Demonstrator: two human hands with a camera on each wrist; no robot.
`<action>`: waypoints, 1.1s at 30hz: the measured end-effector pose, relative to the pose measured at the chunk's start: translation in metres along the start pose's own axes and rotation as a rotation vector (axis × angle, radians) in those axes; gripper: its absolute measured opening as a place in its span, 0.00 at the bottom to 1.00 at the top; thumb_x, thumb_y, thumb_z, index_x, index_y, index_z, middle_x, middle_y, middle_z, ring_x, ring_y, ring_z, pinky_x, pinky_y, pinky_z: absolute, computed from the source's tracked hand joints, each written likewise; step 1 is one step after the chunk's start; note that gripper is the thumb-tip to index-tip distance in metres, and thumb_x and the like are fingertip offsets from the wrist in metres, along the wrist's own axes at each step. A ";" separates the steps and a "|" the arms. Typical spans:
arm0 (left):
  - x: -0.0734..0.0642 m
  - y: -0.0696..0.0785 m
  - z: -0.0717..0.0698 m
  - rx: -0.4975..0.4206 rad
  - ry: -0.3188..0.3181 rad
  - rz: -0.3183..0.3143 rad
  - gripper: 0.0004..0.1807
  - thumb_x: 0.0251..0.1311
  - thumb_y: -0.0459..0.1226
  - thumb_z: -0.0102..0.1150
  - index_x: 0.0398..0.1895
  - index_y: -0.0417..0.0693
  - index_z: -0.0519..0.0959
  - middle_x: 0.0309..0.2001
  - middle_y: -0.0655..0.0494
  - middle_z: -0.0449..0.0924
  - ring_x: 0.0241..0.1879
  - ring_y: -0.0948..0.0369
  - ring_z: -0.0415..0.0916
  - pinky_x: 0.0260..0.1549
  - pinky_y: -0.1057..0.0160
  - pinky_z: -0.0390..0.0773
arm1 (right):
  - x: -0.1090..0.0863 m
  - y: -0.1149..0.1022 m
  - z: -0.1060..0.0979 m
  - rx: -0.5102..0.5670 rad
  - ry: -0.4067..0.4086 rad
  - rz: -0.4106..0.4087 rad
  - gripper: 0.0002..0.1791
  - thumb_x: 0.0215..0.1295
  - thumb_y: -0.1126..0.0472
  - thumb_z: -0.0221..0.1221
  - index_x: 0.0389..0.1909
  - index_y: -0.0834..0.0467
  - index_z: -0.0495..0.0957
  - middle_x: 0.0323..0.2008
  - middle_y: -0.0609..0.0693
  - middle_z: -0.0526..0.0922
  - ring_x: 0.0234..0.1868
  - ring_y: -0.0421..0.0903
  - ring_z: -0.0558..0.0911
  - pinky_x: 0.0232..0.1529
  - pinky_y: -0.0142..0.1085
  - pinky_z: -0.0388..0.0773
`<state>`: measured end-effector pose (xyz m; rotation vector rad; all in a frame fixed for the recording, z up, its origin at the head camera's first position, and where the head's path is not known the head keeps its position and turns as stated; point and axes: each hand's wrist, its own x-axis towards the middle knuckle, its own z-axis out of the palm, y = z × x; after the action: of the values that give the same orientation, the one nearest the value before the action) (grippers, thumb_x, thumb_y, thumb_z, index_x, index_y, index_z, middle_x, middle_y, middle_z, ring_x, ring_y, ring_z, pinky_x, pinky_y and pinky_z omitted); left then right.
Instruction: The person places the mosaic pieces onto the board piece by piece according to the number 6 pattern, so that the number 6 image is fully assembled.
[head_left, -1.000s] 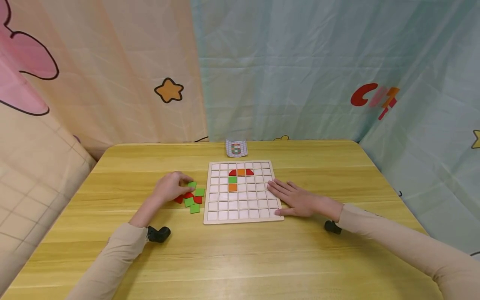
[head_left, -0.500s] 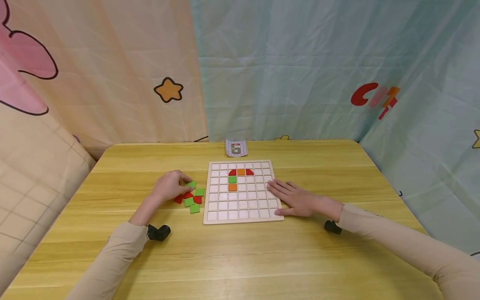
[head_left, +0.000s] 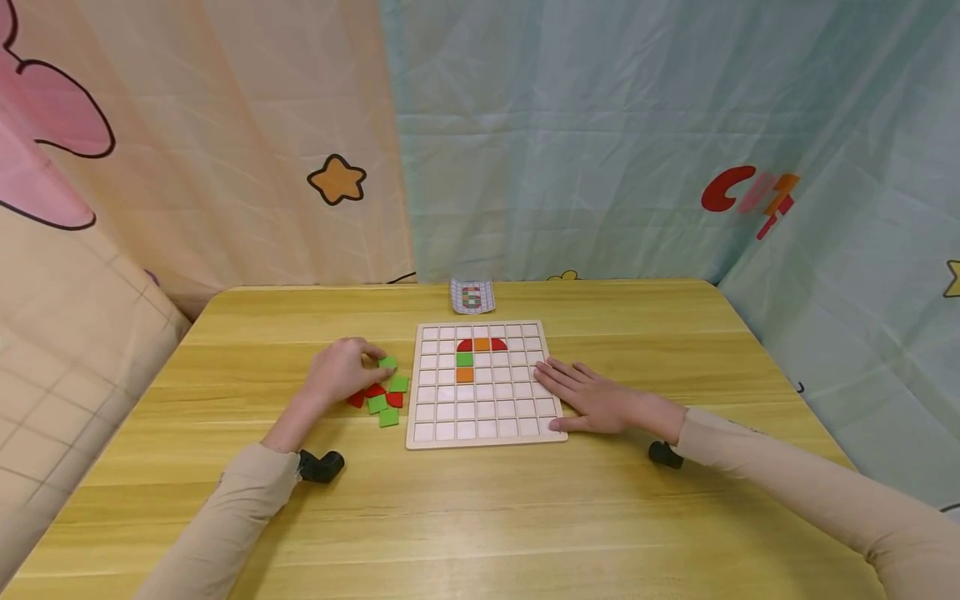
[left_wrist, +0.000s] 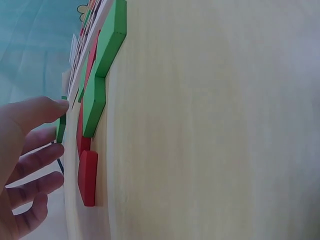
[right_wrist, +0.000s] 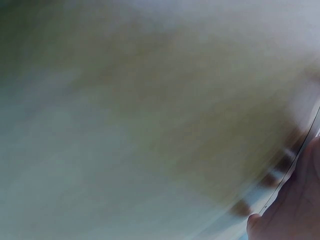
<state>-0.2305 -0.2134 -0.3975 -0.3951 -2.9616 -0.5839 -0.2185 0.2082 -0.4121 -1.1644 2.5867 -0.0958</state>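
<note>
My left hand (head_left: pixel 343 371) pinches a green square tile (left_wrist: pixel 61 128) between thumb and fingers at the far side of a loose pile. Below it on the table lie more green square tiles (head_left: pixel 389 417) and several red rounded tiles (head_left: pixel 395 399). To the right of the pile is a pale wooden grid board (head_left: pixel 486 442). Seated in its cells are an orange square tile (head_left: pixel 482 344) between two red rounded tiles (head_left: pixel 499 344), with a green square (head_left: pixel 465 359) and another orange square (head_left: pixel 465 375) beneath. My right hand (head_left: pixel 588 400) rests flat with spread fingers on the board's right edge.
Behind the board lies a small pattern card (head_left: pixel 472 297) with a coloured figure on a grid. The wooden table (head_left: pixel 480 525) reaches to a patterned curtain (head_left: pixel 600 150) at the back. A black wrist camera (head_left: pixel 320 467) sits by the left sleeve.
My left hand has lifted slightly and shifted a little away from me, and the green tile in its fingers has moved up with it. The right hand and board stay put.
</note>
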 end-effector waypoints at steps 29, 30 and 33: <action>0.026 0.050 0.018 -0.048 -0.009 0.106 0.18 0.50 0.51 0.69 0.39 0.49 0.87 0.35 0.54 0.86 0.24 0.65 0.74 0.20 0.68 0.68 | -0.001 0.003 0.002 0.014 0.023 -0.017 0.46 0.70 0.33 0.42 0.77 0.55 0.36 0.78 0.52 0.36 0.78 0.53 0.38 0.72 0.58 0.42; 0.027 0.052 0.019 -0.054 -0.015 0.108 0.18 0.50 0.51 0.69 0.39 0.50 0.87 0.35 0.54 0.86 0.24 0.64 0.74 0.20 0.67 0.69 | -0.001 0.002 0.001 0.016 0.020 -0.016 0.46 0.70 0.34 0.42 0.77 0.55 0.36 0.78 0.52 0.36 0.78 0.53 0.38 0.72 0.58 0.42; 0.028 0.058 0.021 -0.069 -0.029 0.118 0.17 0.51 0.50 0.69 0.39 0.50 0.87 0.37 0.54 0.86 0.28 0.63 0.78 0.24 0.66 0.72 | 0.000 0.002 0.001 0.015 0.016 -0.016 0.46 0.70 0.34 0.42 0.77 0.55 0.36 0.78 0.52 0.36 0.78 0.53 0.38 0.72 0.58 0.42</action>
<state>-0.2423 -0.1466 -0.3921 -0.5845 -2.9260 -0.6731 -0.2198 0.2097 -0.4134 -1.1845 2.5863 -0.1278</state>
